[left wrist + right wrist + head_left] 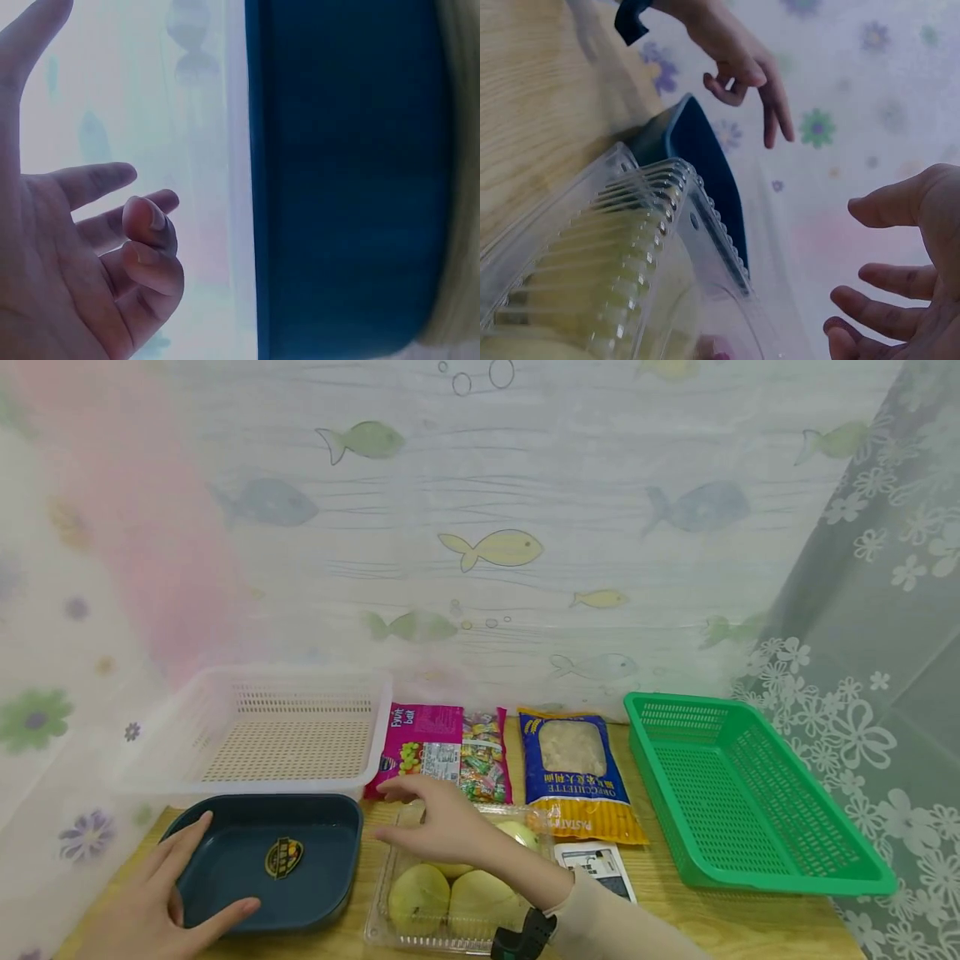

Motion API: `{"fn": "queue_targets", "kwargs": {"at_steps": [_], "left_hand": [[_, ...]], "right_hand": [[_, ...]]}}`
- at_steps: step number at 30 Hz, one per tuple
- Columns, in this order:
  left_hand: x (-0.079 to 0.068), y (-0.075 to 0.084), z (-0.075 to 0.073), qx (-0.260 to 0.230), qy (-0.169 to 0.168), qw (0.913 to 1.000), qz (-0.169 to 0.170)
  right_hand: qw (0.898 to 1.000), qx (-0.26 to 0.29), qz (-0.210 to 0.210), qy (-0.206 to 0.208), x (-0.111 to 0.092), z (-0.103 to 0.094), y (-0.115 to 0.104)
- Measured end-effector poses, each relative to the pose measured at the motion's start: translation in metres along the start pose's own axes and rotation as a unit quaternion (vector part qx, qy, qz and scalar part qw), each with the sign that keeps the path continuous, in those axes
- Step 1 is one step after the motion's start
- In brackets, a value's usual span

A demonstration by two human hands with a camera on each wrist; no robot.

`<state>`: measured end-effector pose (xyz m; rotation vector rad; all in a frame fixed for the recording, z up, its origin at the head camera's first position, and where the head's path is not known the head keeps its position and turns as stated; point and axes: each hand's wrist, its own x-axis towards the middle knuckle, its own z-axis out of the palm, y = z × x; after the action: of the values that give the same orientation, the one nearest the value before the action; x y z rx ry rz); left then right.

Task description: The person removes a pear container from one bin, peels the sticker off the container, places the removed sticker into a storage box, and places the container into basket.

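A dark blue tray [322,889] with a gold-and-black sticker sits at the front left. My left hand [153,902] hovers at its left rim, fingers spread and holding nothing. In the left wrist view the same hand [67,262] has loosely bent fingers beside the tray [352,180]. A clear plastic box [377,910] of several round yellow-green fruits [418,897] stands right of the tray. Above this box is my right hand [446,827], thumb and fingers apart around nothing. The right wrist view shows that hand [907,300] clear of the box's ridged lid [652,240].
Behind the tray stands a white basket [300,785]. Farther right are a pink candy bag [442,727], a blue-and-yellow pasta bag [577,789] and a small printed card [600,864]. A green basket [675,827] occupies the right side; a patterned curtain [487,485] hangs behind.
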<state>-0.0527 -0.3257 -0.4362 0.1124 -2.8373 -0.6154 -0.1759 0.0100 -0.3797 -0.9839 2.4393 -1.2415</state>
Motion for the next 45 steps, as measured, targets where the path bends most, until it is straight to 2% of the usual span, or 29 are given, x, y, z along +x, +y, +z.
{"fn": "queue_targets", "kwargs": {"at_steps": [3,8,12,17,24,30,39,45], "left_hand": [[0.003,0.008,0.001,-0.005,-0.027,0.9996,0.004],[0.005,0.02,0.004,-0.006,-0.049,0.9985,0.023],[0.007,0.029,0.009,-0.006,-0.069,0.9974,0.021],[0.01,0.042,0.016,-0.009,-0.078,0.9966,0.024],[0.012,0.057,0.023,-0.042,-0.096,0.994,0.031],[0.013,0.071,0.028,-0.056,-0.123,0.9907,0.02],[0.017,0.09,0.035,-0.065,-0.141,0.9875,0.026],[0.018,0.1,0.041,-0.104,-0.164,0.9808,0.02]], "right_hand": [[1.0,0.012,0.012,0.01,-0.008,-0.006,0.004],[0.999,0.013,0.009,0.037,-0.022,-0.017,0.014],[0.997,0.019,0.018,0.066,-0.034,-0.025,0.022],[0.995,0.02,0.038,0.094,-0.05,-0.035,0.031],[0.991,0.009,0.052,0.119,-0.072,-0.046,0.046],[0.987,0.039,0.07,0.14,-0.093,-0.055,0.052],[0.978,0.052,0.092,0.182,-0.121,-0.059,0.063],[0.97,0.052,0.102,0.214,-0.137,-0.056,0.076]]}}
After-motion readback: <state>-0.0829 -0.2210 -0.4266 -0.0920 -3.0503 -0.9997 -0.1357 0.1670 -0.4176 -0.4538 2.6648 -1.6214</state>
